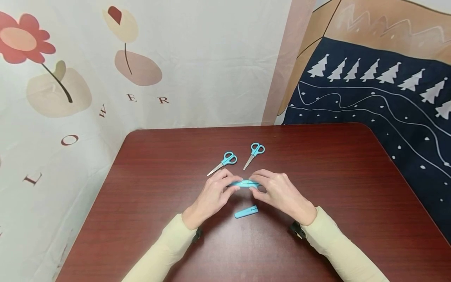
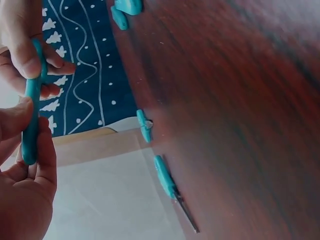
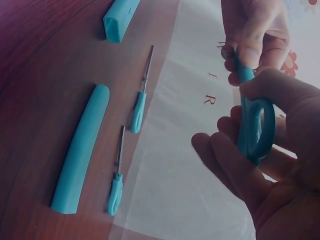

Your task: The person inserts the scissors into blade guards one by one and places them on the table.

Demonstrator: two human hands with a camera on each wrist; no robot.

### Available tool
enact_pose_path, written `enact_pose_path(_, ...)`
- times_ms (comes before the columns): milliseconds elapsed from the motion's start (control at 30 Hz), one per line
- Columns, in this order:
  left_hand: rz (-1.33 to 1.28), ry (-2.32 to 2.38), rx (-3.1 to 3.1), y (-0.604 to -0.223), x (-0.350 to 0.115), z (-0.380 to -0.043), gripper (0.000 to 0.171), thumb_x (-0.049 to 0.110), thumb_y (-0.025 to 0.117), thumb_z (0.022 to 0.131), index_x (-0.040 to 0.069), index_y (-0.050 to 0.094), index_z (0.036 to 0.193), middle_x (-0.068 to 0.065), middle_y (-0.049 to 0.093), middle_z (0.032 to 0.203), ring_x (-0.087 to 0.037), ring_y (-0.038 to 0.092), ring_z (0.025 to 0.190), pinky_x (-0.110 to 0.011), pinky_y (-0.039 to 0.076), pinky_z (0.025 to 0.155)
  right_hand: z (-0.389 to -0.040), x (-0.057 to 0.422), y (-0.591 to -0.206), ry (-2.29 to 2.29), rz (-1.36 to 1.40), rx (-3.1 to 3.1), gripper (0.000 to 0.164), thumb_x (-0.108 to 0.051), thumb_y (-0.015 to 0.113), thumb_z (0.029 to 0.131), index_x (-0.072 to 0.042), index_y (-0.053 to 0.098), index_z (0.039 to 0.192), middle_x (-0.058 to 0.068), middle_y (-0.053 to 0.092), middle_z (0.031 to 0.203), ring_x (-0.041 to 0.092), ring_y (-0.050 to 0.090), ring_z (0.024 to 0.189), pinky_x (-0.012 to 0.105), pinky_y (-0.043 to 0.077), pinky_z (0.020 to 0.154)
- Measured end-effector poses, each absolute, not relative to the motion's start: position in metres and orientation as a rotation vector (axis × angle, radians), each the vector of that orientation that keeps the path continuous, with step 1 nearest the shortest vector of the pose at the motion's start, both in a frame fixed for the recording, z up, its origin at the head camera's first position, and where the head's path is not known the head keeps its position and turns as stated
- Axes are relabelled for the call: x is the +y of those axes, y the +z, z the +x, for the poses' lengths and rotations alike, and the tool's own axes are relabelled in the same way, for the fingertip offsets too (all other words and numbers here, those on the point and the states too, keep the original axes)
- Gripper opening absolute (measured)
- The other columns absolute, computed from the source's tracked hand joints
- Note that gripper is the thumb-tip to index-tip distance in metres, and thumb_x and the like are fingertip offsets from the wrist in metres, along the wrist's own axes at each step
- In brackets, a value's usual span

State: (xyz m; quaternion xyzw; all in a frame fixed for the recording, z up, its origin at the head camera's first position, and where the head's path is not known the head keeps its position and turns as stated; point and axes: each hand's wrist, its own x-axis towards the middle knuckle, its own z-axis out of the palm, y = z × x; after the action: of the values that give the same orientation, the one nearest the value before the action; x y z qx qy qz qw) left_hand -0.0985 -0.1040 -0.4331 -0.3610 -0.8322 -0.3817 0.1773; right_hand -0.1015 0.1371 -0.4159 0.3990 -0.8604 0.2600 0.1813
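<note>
Both hands hold one pair of blue scissors above the table. My left hand pinches the blue blade cover between thumb and fingers. At the other end, my right hand grips the scissors' looped handle, thumb on its near side. The cover hides the blades. Below the hands, a loose blue cover lies on the table. The right wrist view shows a second loose cover with its hollow end facing out; in the head view it is hidden.
Two uncovered blue-handled scissors lie beyond the hands: one pair just past the left hand, another farther back to the right. The dark red table ends at a hanging cloth with flower prints and a navy tree-patterned cloth.
</note>
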Motion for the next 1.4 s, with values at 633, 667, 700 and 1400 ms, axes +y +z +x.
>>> enact_pose_path(633, -1.101, -0.843, -2.381, -0.427, -0.107, -0.093, 0.029, 0.005, 0.092, 0.076, 0.008, 0.077, 0.100, 0.002, 0.067, 0.096, -0.016, 0.059, 0.089, -0.027, 0.052, 0.079, -0.098, 0.136, -0.424, 0.814, 1.188, -2.449, 0.023, -0.011, 0.087, 0.083, -0.006, 0.073, 0.101, 0.000, 0.067, 0.101, 0.011, 0.065, 0.077, 0.020, 0.056, 0.068)
enact_pose_path(667, -1.099, -0.843, -2.383, -0.428, -0.107, -0.093, 0.028, 0.004, 0.092, 0.076, 0.008, 0.077, 0.100, 0.001, 0.067, 0.096, -0.017, 0.059, 0.088, -0.027, 0.052, 0.078, -0.098, 0.136, -0.424, 0.816, 1.190, -2.448, 0.023, -0.011, 0.087, 0.083, -0.006, 0.073, 0.101, 0.000, 0.067, 0.101, 0.011, 0.065, 0.077, 0.020, 0.056, 0.067)
enact_pose_path(700, -1.096, -0.844, -2.385, -0.428, -0.107, -0.093, 0.028, 0.004, 0.091, 0.076, 0.008, 0.077, 0.100, 0.001, 0.066, 0.096, -0.017, 0.059, 0.087, -0.028, 0.052, 0.078, -0.098, 0.136, -0.425, 0.816, 1.189, -2.446, 0.023, -0.011, 0.087, 0.083, -0.006, 0.073, 0.101, 0.000, 0.067, 0.100, 0.011, 0.065, 0.077, 0.019, 0.055, 0.067)
enact_pose_path(1400, -0.895, -0.953, -2.582, -0.431, -0.125, -0.095, 0.023, 0.002, 0.088, 0.080, 0.009, 0.077, 0.099, 0.003, 0.062, 0.089, -0.015, 0.052, 0.085, -0.031, 0.049, 0.073, -0.101, 0.163, -0.409, 0.768, 1.061, -2.779, 0.072, -0.052, 0.078, 0.090, -0.011, 0.059, 0.146, 0.004, 0.051, 0.154, 0.025, 0.048, 0.142, 0.048, 0.046, 0.109)
